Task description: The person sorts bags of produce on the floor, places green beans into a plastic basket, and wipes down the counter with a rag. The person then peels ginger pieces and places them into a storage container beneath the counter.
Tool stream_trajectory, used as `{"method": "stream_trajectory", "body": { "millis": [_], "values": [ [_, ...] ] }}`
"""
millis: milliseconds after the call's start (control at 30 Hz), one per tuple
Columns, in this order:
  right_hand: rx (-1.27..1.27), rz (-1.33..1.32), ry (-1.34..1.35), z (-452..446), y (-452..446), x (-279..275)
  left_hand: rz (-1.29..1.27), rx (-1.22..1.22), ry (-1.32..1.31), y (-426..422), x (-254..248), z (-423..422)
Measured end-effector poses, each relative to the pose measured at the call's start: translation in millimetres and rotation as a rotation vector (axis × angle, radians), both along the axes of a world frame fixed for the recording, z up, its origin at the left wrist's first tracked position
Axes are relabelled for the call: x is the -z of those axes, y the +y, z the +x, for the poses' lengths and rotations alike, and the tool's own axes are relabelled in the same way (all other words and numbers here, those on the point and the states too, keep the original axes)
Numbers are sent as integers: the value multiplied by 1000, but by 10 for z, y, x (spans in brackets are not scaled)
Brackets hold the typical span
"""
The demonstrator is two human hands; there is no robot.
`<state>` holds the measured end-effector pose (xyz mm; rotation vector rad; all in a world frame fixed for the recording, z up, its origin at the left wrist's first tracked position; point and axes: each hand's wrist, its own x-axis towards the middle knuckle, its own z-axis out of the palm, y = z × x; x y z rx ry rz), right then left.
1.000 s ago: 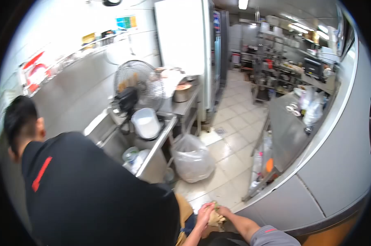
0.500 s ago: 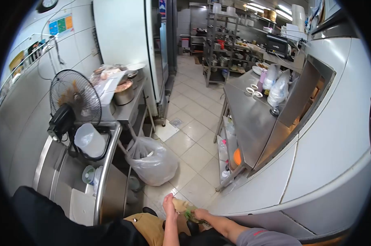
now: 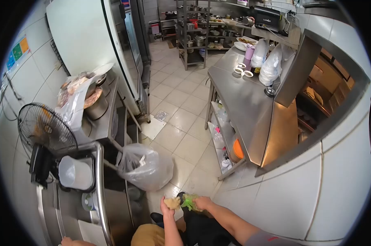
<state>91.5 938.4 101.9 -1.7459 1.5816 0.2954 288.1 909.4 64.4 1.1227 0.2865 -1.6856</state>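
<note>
My left hand (image 3: pixel 167 208) holds a crumpled beige piece (image 3: pixel 173 203), perhaps cloth or a glove, low in the centre of the view. Just to the right, my right hand (image 3: pixel 202 203) has its fingers closed on something green and leafy (image 3: pixel 189 201), partly pale and translucent. A small gap separates the two held things. Both are above the tiled floor, near dark shoes and dark clothing. What the fingers cover is hidden.
A clear plastic bag (image 3: pixel 146 168) stands on the floor ahead. The sink counter's rim (image 3: pixel 101 184) and a fan (image 3: pixel 44 131) are left; a steel table (image 3: pixel 243 110) and tiled wall (image 3: pixel 292 197) are right. A co-worker's hand (image 3: pixel 73 242) shows bottom left.
The view has turned right and down. My hands have moved apart, the beige piece now in my left hand, the green one in my right. The co-worker's back has left the view.
</note>
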Motion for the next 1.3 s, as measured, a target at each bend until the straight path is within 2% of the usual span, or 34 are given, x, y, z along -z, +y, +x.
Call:
{"method": "stream_trajectory", "body": {
  "millis": [33, 100, 167, 200, 233, 300, 367, 500, 600, 700, 800, 1000, 1033, 1100, 1167, 1233, 1300],
  "values": [
    [-15, -19, 0, -57, -82, -20, 33, 4, -10, -31, 62, 105],
    [-39, -69, -15, -115, -270, -118, 64, 36, -88, -119, 553, 448],
    [-7, -97, -1, -147, -391, -9, 185, -18, -232, -195, 596, 709],
    [-3, -105, 20, -219, -430, 31, 200, -33, -206, -204, 673, 868],
    [10, -57, 44, -269, -507, 26, 215, -50, -184, -254, 716, 1042],
    [32, 38, 82, -313, -663, 28, 249, -61, -310, -357, 666, 1274],
    [60, 50, 103, -345, -778, -122, 252, -38, -396, -385, 916, 1561],
    [64, 86, 138, -456, -1009, -114, 205, -100, -266, -582, 771, 1760],
    [9, 130, 190, -554, -1135, 83, 178, -105, -249, -866, 348, 1673],
    [3, -8, 190, -640, -1255, 363, 148, -8, -352, -973, 468, 1649],
    [-19, -107, 186, -669, -1500, 418, 130, 50, -495, -1234, 144, 1462],
    [10, -324, 110, -678, -2361, 316, -23, 14, -435, -1718, 339, 1298],
    [-2, -324, 107, -672, -2544, 274, -81, 141, -448, -1866, 231, 1222],
    [-30, -328, 98, -680, -2948, 194, -198, 393, -472, -2509, -514, 910],
    [-29, -324, 35, -758, -3351, 264, -513, 597, -570, -3316, -1435, 404],
    [-51, -273, 4, -817, -3746, 223, -841, 816, -539, -4059, -2589, -71],
    [-176, -270, 17, -871, -4111, 215, -1341, 924, -652, -4560, -3630, -540]
  ]
}}
